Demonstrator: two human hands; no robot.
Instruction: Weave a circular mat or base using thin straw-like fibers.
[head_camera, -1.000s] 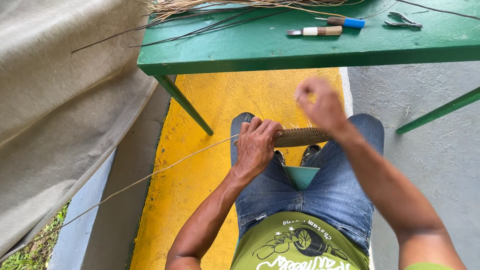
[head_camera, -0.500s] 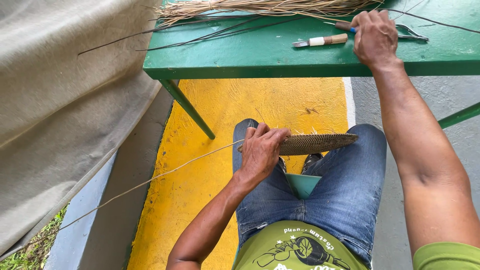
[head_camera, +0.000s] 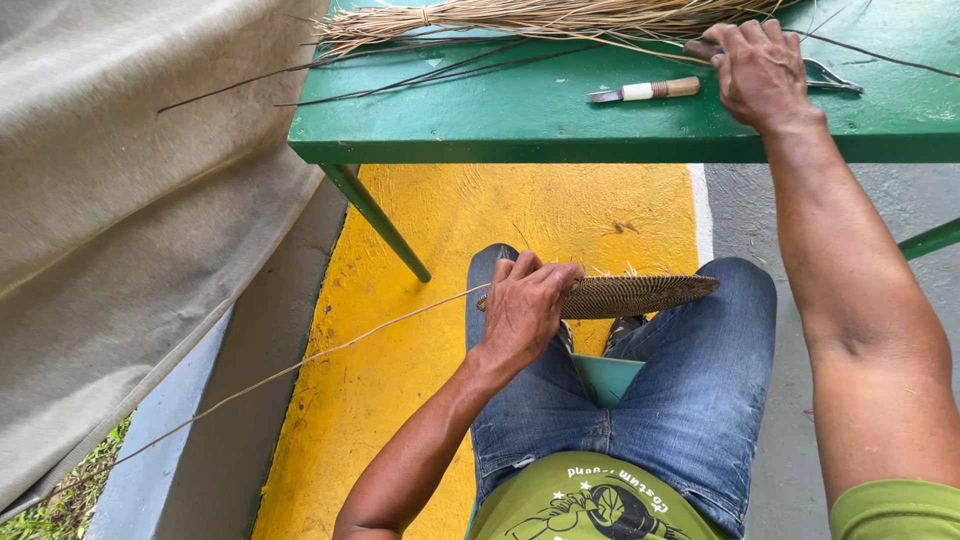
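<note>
Left hand gripping woven disc over lap; right hand resting on tool on green table, grip unclear.

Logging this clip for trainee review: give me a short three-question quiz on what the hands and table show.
1. True or false: the left hand holds the woven piece over the lap.
2. Where is the right hand? A) on the green table B) on the knee C) on the floor
3. What lies just left of the right hand?

Key: 1 true; 2 A; 3 a knife.
</note>
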